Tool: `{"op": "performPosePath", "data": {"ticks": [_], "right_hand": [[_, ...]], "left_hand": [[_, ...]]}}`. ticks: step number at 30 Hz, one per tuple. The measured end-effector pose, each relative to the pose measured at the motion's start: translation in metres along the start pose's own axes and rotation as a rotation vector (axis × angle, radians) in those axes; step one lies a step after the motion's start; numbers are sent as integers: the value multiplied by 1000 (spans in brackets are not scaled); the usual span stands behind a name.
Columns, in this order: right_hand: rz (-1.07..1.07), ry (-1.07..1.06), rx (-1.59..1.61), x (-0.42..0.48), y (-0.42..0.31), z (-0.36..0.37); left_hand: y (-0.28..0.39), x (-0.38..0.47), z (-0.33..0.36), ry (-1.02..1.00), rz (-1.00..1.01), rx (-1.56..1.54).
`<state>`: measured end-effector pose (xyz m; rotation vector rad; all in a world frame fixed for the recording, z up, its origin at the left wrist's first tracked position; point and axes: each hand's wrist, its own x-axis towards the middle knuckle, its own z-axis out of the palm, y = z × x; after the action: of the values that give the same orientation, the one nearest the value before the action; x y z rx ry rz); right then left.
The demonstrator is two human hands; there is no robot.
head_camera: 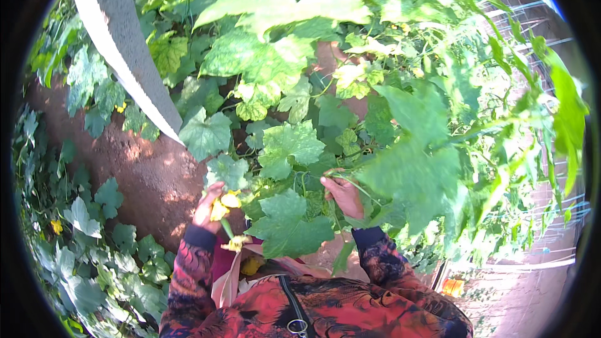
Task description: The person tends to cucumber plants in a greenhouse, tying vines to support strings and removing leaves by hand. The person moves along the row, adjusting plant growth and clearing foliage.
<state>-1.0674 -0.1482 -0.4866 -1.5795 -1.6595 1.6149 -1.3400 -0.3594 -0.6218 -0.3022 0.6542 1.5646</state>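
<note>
My left hand (206,206) is at the lower left of centre, with yellow gourd blossoms (225,203) against its palm side. Leaves partly hide its fingertips. A green stalk with a paler yellow flower (236,243) on its end hangs just below the blossoms. To the right, my right hand (345,195) pinches a thin green vine stem (345,179) between thumb and fingers. A broad lobed leaf (293,227) lies between the two hands. At my waist a light cloth pouch (230,281) gapes, and something yellow (252,265) shows inside it.
A grey concrete post (136,42) slants down at the upper left. Dense gourd foliage (281,56) fills the space ahead. Large leaves (413,164) hang close on the right, before strung trellis lines (526,7). Bare reddish soil (155,183) runs along the left. An orange object (452,287) sits at lower right.
</note>
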Motion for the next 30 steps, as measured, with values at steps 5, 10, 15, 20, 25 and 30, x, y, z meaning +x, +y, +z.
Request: {"op": "performPosePath", "data": {"ticks": [5, 10, 15, 20, 25, 30], "right_hand": [[-76, -24, 78, 51, -15, 25], [-122, -31, 199, 76, -27, 63], [-55, -148, 824, 97, -12, 94], [-82, -107, 896, 96, 2, 108], [-93, -19, 618, 52, 31, 108], [-167, 114, -4, 38, 59, 99]], "left_hand": [[-4, -111, 22, -211, -138, 109], [-45, -104, 3, -632, -158, 1278], [-8, -92, 30, -825, 229, 1892], [44, -97, 60, -862, -312, 1419], [67, -120, 49, -735, -120, 1781], [93, -154, 28, -570, 120, 1643]]}}
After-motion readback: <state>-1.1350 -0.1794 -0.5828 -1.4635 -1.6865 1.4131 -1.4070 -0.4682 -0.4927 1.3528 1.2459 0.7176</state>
